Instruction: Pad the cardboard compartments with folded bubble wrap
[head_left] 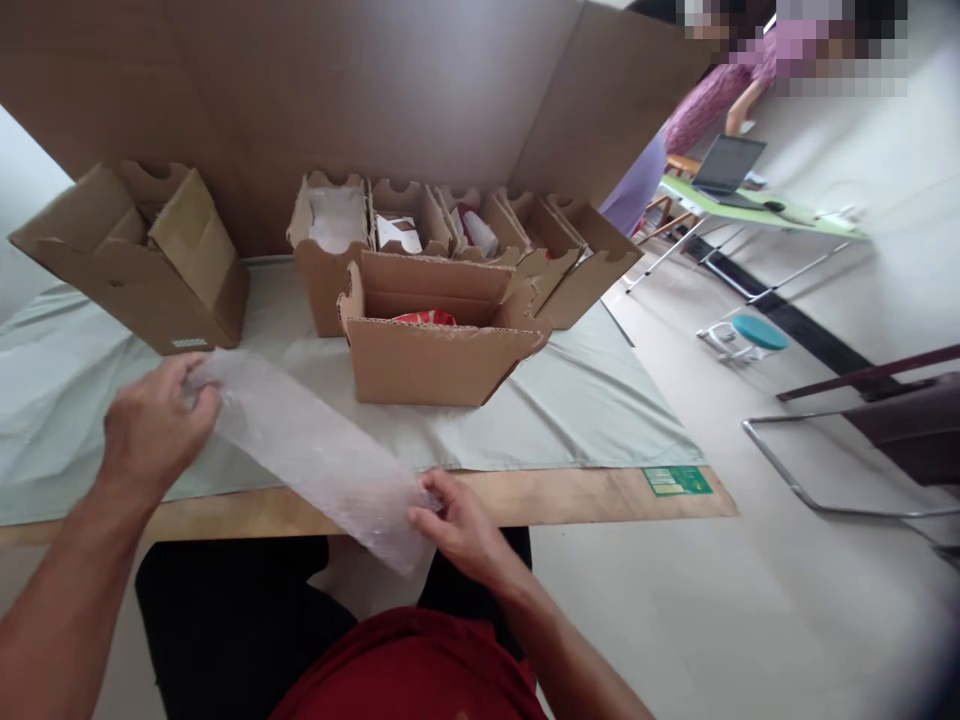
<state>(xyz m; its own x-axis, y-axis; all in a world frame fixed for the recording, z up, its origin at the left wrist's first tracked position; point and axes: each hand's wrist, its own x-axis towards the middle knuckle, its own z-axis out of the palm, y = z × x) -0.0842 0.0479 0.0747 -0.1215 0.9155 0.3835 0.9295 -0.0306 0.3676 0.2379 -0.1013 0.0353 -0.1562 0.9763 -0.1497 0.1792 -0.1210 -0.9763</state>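
A strip of translucent bubble wrap is stretched slantwise between my two hands, above the table's front edge. My left hand pinches its upper left end, close to a tall cardboard box. At the lower right end, my right hand grips the other corner between thumb and fingers. Just beyond the strip stands an open cardboard bin with a red packet partly showing inside.
Several open cardboard bins stand in a row behind, one holding a clear plastic-wrapped item. A large cardboard panel rises at the back. A pale cloth covers the table. To the right are a blue stool, a laptop and a person.
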